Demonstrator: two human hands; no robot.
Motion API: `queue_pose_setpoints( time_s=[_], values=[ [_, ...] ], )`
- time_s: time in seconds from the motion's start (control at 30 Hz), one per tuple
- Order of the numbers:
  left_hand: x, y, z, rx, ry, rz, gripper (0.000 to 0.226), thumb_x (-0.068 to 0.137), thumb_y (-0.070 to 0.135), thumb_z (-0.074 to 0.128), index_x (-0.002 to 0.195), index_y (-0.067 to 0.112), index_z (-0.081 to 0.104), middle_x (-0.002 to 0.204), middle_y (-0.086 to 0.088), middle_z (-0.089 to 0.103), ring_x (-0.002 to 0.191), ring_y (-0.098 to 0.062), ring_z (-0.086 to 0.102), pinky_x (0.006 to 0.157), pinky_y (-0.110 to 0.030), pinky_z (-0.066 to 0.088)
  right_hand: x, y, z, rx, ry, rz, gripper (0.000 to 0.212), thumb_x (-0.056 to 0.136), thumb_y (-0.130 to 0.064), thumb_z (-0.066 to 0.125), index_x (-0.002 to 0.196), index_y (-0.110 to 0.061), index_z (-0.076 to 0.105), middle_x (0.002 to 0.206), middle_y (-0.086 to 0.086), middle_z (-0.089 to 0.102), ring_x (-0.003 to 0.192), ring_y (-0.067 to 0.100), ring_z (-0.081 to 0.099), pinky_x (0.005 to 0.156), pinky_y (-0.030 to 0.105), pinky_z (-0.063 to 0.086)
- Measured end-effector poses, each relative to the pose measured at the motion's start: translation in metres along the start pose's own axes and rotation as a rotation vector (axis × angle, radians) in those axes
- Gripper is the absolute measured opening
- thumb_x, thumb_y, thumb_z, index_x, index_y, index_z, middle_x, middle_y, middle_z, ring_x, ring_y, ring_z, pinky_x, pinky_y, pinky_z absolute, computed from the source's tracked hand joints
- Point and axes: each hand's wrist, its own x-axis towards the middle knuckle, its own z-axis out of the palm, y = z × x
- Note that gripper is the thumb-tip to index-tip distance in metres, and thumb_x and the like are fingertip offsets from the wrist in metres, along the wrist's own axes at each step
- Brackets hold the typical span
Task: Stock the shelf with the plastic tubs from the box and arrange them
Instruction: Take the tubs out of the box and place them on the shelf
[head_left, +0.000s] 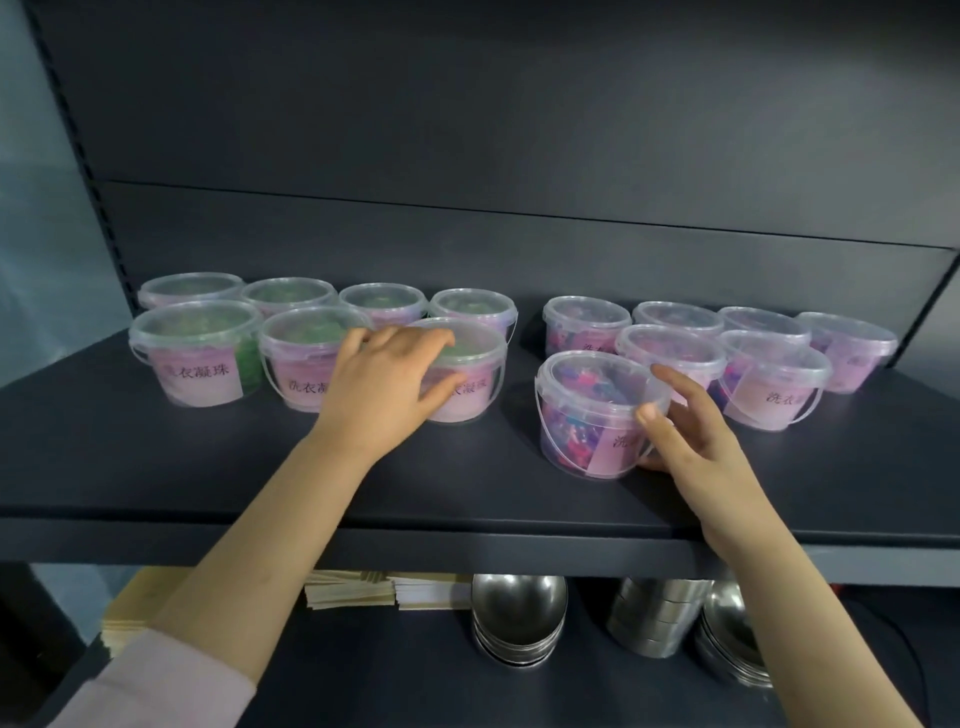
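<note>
Head camera view, looking down on a dark shelf (218, 467). Fourteen clear plastic tubs with clear lids, thin handles and pink labels printed with dark characters stand upright on it, in two groups with a strip of bare shelf between them.

On the shelf's left half are seven green-filled tubs (195, 358), four in a row at the back and three in a row in front. On the shelf's right half are seven purple-filled tubs (774, 379) holding mixed pink, purple and blue pieces. Four stand at the back, two stand in front of those, and one stands alone nearest the shelf's front edge.

The left hand (382, 379) grips the green tub (478, 353) at the right end of the front green row, fingers curved over its lid and thumb pressed on its labelled wall. The forearm is bare, with a pink sleeve (156, 686) pushed up.

The right hand (696, 441) clasps the purple tub (587, 405) nearest the shelf's front edge. The thumb is on the rim and the fingers wrap round the tub's right side and base. The tub stands flat on the shelf.

Under the shelf are stacked metal bowls (519, 618), a stack of metal tins (654, 618) and bundles of pale flat sticks (374, 590).
</note>
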Motion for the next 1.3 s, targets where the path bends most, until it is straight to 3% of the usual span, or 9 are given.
queue_pose_setpoints(
  time_s=[0.1,0.37,0.5,0.67,0.87,1.0,1.2,1.3],
  values=[
    [-0.003,-0.006,0.007,-0.029,0.07,0.01,0.029,0.088,0.041,0.058,0.111,0.025,0.062,0.12,0.007,0.063,0.118,-0.019,0.052,0.097,-0.04,0.028,0.001,0.002,0.0,0.001,0.004,-0.007,0.049,0.077,-0.057,0.063,0.125,-0.054,0.051,0.132,-0.001,0.057,0.116,0.009,0.059,0.094,0.038,0.054],
    [-0.009,-0.006,0.002,-0.018,0.044,-0.11,0.032,0.087,0.038,0.056,0.116,0.025,0.059,0.122,0.006,0.061,0.116,-0.022,0.05,0.096,-0.045,0.029,0.001,0.004,-0.001,-0.012,0.044,-0.029,0.05,0.074,-0.057,0.068,0.12,-0.042,0.055,0.119,0.004,0.063,0.089,0.006,0.066,0.079,0.036,0.059],
    [-0.013,0.011,-0.007,-0.04,0.096,-0.07,0.037,0.087,0.029,0.055,0.123,0.02,0.057,0.126,0.001,0.06,0.119,-0.024,0.051,0.101,-0.047,0.03,-0.008,-0.002,-0.01,-0.03,0.134,-0.066,0.048,0.067,-0.051,0.074,0.109,-0.034,0.058,0.105,-0.018,0.065,0.079,0.007,0.066,0.072,0.03,0.057],
    [-0.012,0.072,-0.011,-0.242,0.125,0.091,0.034,0.088,0.028,0.052,0.119,0.017,0.06,0.121,0.002,0.061,0.115,-0.022,0.054,0.098,-0.043,0.039,-0.033,-0.005,-0.051,-0.118,0.168,-0.079,0.047,0.066,-0.054,0.074,0.107,-0.035,0.059,0.109,-0.018,0.065,0.087,0.006,0.067,0.072,0.021,0.054],
    [0.011,0.159,0.0,-0.366,0.08,0.219,0.033,0.09,0.028,0.053,0.121,0.019,0.06,0.124,0.004,0.059,0.117,-0.019,0.052,0.099,-0.038,0.037,-0.049,0.002,-0.13,-0.191,0.295,-0.054,0.047,0.067,-0.056,0.074,0.108,-0.039,0.056,0.112,-0.014,0.065,0.092,0.004,0.067,0.074,0.025,0.054],
    [0.03,0.215,0.018,-0.397,0.048,0.266,0.033,0.089,0.024,0.058,0.122,0.019,0.06,0.124,0.005,0.059,0.117,-0.019,0.052,0.097,-0.034,0.036,-0.039,0.017,-0.191,-0.344,0.453,-0.022,0.062,0.062,-0.065,0.071,0.112,-0.036,0.05,0.117,-0.011,0.047,0.09,0.002,0.061,0.073,0.016,0.046],
    [0.068,0.299,0.05,-0.334,-0.067,0.289,0.041,0.091,0.03,0.052,0.132,0.024,0.053,0.135,0.005,0.053,0.128,-0.018,0.043,0.108,-0.038,0.028,0.006,0.051,-0.268,-0.414,0.497,0.037,0.058,0.075,-0.049,0.076,0.116,-0.025,0.044,0.122,-0.001,0.045,0.113,0.024,0.052,0.09,0.038,0.049],
    [0.087,0.329,0.067,-0.231,-0.068,0.242,0.041,0.09,0.031,0.051,0.131,0.024,0.053,0.133,0.004,0.053,0.127,-0.02,0.043,0.108,-0.042,0.025,0.031,0.066,-0.291,-0.402,0.437,0.053,0.063,0.075,-0.055,0.073,0.121,-0.022,0.044,0.127,0.001,0.047,0.115,0.026,0.054,0.092,0.045,0.051]
  ],
)
